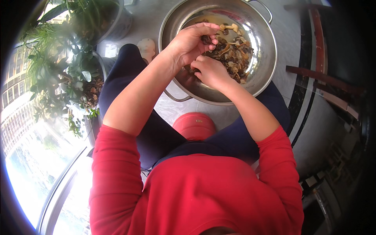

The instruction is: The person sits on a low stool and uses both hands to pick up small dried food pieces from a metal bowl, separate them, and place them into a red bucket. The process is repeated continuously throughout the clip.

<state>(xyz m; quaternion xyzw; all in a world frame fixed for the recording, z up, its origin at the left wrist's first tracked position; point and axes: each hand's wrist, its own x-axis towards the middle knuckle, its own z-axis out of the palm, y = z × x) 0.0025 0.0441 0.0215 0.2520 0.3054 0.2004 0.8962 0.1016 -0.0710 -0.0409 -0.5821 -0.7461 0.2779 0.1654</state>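
A wide stainless steel basin stands before me, holding shallow cloudy liquid and a heap of brown mushrooms. Over its left half, my left hand has its fingers curled around a dark mushroom piece. My right hand is just below it, near the basin's lower left part, with its fingers bent inward; a dark bit shows by the fingertips, but its grip is partly hidden. A pale mushroom stem lies beyond my left fingertips.
Potted plants line the window on the left. A red plastic stool or bucket is between my legs. A light shoe shows beside the basin, whose loop handles stick out at upper right and lower left. Dark red wooden bars stand at right.
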